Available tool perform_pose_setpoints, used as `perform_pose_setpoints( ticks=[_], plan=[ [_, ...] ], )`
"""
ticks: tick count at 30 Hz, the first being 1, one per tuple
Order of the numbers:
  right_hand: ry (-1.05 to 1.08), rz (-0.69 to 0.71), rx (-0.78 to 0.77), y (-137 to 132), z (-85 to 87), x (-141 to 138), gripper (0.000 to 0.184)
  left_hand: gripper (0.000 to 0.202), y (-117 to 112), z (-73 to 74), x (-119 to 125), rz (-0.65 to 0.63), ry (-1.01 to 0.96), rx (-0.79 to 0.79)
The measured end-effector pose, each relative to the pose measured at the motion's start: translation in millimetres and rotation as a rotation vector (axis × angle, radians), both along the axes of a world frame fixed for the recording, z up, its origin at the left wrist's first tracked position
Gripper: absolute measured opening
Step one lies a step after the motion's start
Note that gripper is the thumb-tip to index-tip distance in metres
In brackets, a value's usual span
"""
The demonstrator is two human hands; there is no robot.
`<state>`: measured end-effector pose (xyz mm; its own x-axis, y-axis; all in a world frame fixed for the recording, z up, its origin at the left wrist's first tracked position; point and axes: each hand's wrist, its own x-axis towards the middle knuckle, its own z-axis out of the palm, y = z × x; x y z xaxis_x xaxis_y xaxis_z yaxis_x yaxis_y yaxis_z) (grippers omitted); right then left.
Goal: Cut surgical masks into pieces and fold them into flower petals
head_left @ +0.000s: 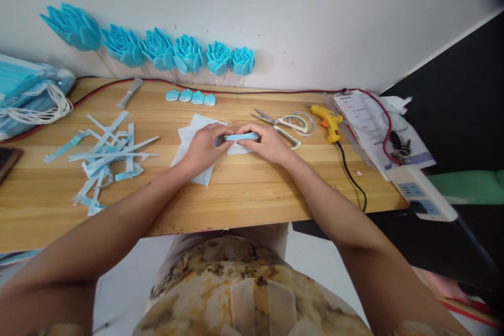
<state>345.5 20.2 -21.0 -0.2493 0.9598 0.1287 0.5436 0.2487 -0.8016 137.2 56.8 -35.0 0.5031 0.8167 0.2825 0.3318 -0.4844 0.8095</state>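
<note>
Between my two hands is a thin stack of light blue fabric pieces (241,137), held edge-on just above the table. My left hand (207,143) pinches its left end, and my right hand (265,140) grips the right end with thumb and fingers. White and pale blue fabric sheets (201,174) lie flat beneath and beside my left hand. Right of my right hand rest scissors (281,123) with white handles, blades apart. Four-sided detail of the stack is hidden by my fingers. Behind my hands sit several small folded blue petals (191,96) in a row.
Blue fabric flowers (189,54) on sticks stand along the wall. Cut strips (108,155) are heaped at left, near bagged face masks (31,94). A yellow glue gun (329,122), tape ring (309,122), papers (374,126), keys (400,146) and a power strip (421,191) are at right.
</note>
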Motion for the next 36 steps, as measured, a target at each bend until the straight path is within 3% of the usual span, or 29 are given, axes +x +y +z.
perform_pose_setpoints(
  ticks=[6,10,14,19,21,24,26,29,32,36],
  plan=[
    [0.006,-0.014,0.036,-3,0.6,1,0.033,0.011,1,-1.3,-2,0.0,-0.025,-0.015],
    [0.016,-0.074,0.027,-2,-2.9,5,0.021,0.011,-3,3.2,0,0.066,-0.15,0.002],
    [0.088,-0.109,0.072,-8,15.4,4,0.026,0.014,-9,12.1,1,0.055,-0.25,-0.103],
    [-0.402,-0.124,0.352,-21,63.7,-5,0.019,0.034,-7,14.6,-2,0.078,-0.451,-0.223],
    [-0.567,-0.042,0.381,-20,69.7,-9,0.017,0.039,-3,11.7,-4,0.119,-0.513,-0.243],
    [-0.671,0.089,0.303,-13,61.7,-11,0.014,0.041,1,7.6,-4,0.159,-0.57,-0.292],
    [-0.587,-0.001,0.251,-8,54.8,-8,0.014,0.046,1,7.2,-3,0.158,-0.592,-0.327],
    [-0.194,-0.231,0.207,-4,51.4,-4,0.021,0.06,-2,9.9,0,0.082,-0.648,-0.413],
    [0.193,-0.219,0.12,-4,48.2,-6,0.027,0.065,-6,13.1,3,-0.048,-0.683,-0.511],
    [0.359,-0.21,0.013,-6,33.5,-19,0.027,0.048,-11,14.9,4,-0.134,-0.616,-0.591]
  ],
)
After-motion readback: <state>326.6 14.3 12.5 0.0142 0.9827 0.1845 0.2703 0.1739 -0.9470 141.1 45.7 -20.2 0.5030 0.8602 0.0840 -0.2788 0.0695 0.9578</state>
